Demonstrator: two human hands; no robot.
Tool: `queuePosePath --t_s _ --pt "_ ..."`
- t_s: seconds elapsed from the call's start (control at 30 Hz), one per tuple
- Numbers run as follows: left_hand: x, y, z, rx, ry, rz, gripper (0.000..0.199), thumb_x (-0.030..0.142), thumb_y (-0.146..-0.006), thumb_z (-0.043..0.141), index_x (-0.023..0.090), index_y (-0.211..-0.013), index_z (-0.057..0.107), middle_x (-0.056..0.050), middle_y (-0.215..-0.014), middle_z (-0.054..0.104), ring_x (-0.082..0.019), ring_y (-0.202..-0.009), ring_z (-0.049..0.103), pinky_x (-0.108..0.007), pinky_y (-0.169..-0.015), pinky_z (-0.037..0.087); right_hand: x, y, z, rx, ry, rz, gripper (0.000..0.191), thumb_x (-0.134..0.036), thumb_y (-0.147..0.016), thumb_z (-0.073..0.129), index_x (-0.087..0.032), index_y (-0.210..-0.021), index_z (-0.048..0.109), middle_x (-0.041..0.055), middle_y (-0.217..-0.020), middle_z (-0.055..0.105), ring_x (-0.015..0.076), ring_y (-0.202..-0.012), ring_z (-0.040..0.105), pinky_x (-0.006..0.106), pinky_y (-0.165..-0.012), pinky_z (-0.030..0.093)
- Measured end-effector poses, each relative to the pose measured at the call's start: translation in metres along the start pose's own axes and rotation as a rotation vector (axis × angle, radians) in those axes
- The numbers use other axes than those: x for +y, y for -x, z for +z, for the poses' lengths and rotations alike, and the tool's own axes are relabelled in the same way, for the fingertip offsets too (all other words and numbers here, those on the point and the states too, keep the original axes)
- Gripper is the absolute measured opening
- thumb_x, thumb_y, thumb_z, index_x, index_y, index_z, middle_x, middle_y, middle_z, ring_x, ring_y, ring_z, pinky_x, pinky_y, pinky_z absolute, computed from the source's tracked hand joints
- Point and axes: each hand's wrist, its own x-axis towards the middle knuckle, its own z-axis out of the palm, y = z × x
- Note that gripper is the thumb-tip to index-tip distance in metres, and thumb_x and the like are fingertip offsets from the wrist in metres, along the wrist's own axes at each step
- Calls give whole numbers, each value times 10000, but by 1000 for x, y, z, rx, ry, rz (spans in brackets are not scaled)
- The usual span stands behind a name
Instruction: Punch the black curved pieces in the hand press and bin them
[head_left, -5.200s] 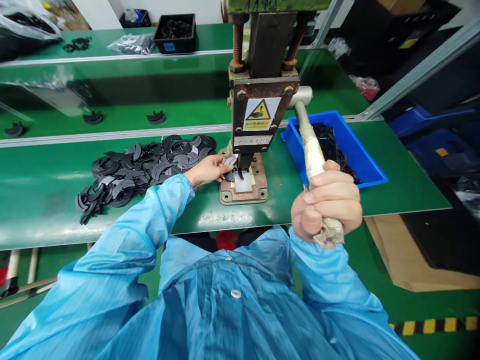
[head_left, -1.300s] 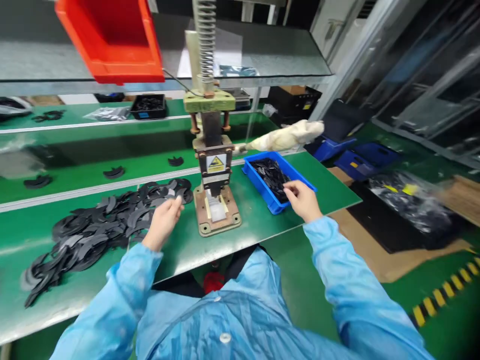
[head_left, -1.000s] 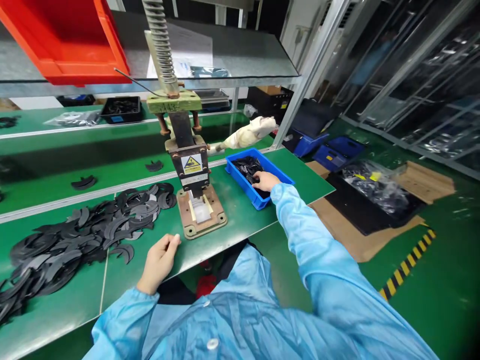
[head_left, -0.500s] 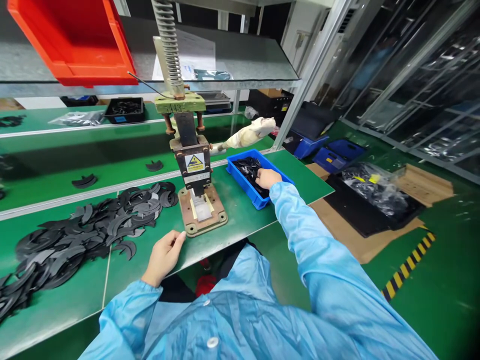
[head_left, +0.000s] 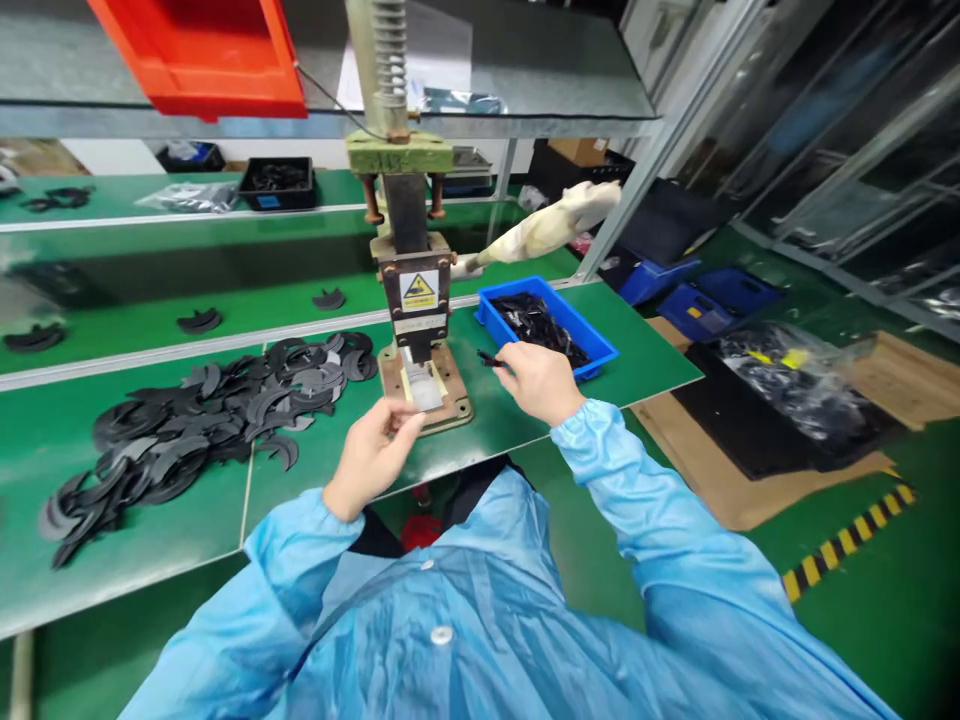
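Note:
A small black plastic piece point(head_left: 490, 358) is pinched between the thumb and fingers of my right hand point(head_left: 541, 382). That hand is in front of the blue bin point(head_left: 600, 352), which holds many similar black pieces. My left hand point(head_left: 375, 455) is at the front left corner of the hand press's base point(head_left: 459, 408), fingers loosely curved and thumb apart, with nothing visible in them. Its fingertips are beside a clear plate point(head_left: 426, 392) on the base. Above the plate stands the press head point(head_left: 417, 300), with a yellow warning label.
A pile of dark crescent-shaped pieces point(head_left: 172, 440) covers the bench to the left. The wrapped press lever point(head_left: 547, 225) sticks out above the blue bin. An orange bin point(head_left: 225, 70) sits on the shelf overhead. Behind the press is a black tray point(head_left: 277, 185).
My right hand has come out of the blue bin with a small black piece and moved left towards the press. My left hand has moved from the bench edge to the press base.

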Motion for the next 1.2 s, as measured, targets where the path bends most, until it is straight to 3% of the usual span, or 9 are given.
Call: queuePosePath --t_s 0.13,0.27,0.4,0.57,0.7,0.77,0.9,1.0,1.2 --pt "20 -37 29 -90 219 -99 558 551 -887 846 220 -1298 664 -28 -943 710 -129 -709 650 -257 -645 530 -41 -3 12 43 -57 -208 212 -322 -1062 533 -217 -1028 714 83 -974 736 202 -879 601 355 -784 411" --pt "15 -64 46 -151 291 -231 479 620 -867 834 194 -1041 702 17 -712 643 -109 -575 599 -230 -536 501 -47 0 19 62 -48 -267 246 -308 -1074 507 -226 -987 722 70 -928 727 191 -822 563 363 -742 384" --pt "6 -75 52 -100 405 -328 483 578 -790 906 180 -895 654 -9 -758 689 -88 -579 595 -212 -527 498 -25 8 16 46 -13 -216 280 -365 -1086 496 -242 -1035 742 65 -967 759 191 -867 606 355 -786 426" --pt "2 -62 43 -16 494 -359 553 643 -760 915 173 -853 638 -19 -790 708 -82 -592 602 -209 -529 508 38 4 5 91 33 43 275 -378 -1047 557 -181 -1115 736 133 -1011 766 260 -967 660 387 -875 497" --pt "6 -43 33 -5 491 -356 569 684 -773 897 181 -849 641 -19 -766 718 -90 -569 608 -215 -518 508 58 0 3 138 19 153 392 -365 -1012 610 -137 -1322 683 206 -1276 738 332 -1168 670 473 -1017 548" --pt "10 -34 30 1 478 -335 557 680 -792 890 181 -854 652 -20 -760 725 -92 -558 615 -219 -518 515 39 5 8 153 -114 56 431 -397 -1019 623 -174 -1385 660 173 -1344 730 302 -1206 684 469 -1069 568" --pt "17 -16 24 2 427 -238 511 657 -852 862 179 -884 684 -27 -771 745 -103 -570 644 -228 -530 543 -30 25 23 228 -534 -259 394 -415 -1000 699 -241 -1353 682 110 -1244 784 244 -1119 741 441 -998 628" --pt "20 -2 20 -2 382 -196 467 627 -899 836 179 -909 706 -24 -768 745 -106 -576 657 -231 -538 560 -68 36 33 280 -646 -342 295 -345 -986 733 -242 -1262 714 88 -1132 810 224 -1051 758 418 -937 634" --pt "20 16 14 -8 345 -185 418 590 -929 822 184 -924 724 -22 -773 752 -109 -597 672 -228 -550 575 -87 42 43 332 -713 -341 178 -242 -962 756 -233 -1138 736 72 -1006 807 200 -931 750 388 -839 622"
